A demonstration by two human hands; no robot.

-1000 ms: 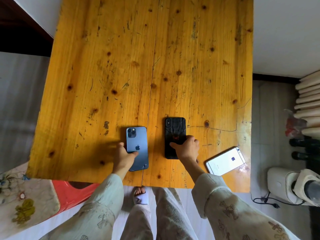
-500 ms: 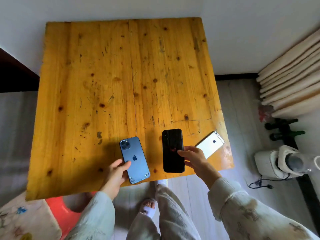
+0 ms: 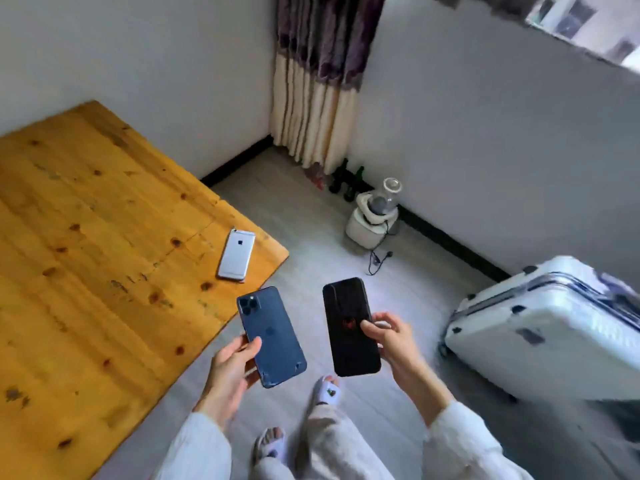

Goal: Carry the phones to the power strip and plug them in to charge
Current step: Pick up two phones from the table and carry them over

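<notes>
My left hand (image 3: 230,368) holds a blue phone (image 3: 272,336) back side up, in the air just off the table's corner. My right hand (image 3: 393,336) grips a black phone (image 3: 349,325) with a red mark on its back, held over the floor. A silver phone (image 3: 237,254) lies back side up on the wooden table (image 3: 86,271), close to its right corner. No power strip is in view.
A white suitcase (image 3: 554,327) lies on the floor at the right. A white appliance (image 3: 372,216) with a loose black cord (image 3: 379,259) stands by the far wall, beside dark bottles (image 3: 346,178) and a curtain (image 3: 318,84). Grey floor spreads between table and suitcase.
Both hands have lifted the blue and black phones off the table. The view has swung to the right, away from the table, towards the floor and suitcase. The silver phone stays on the table.
</notes>
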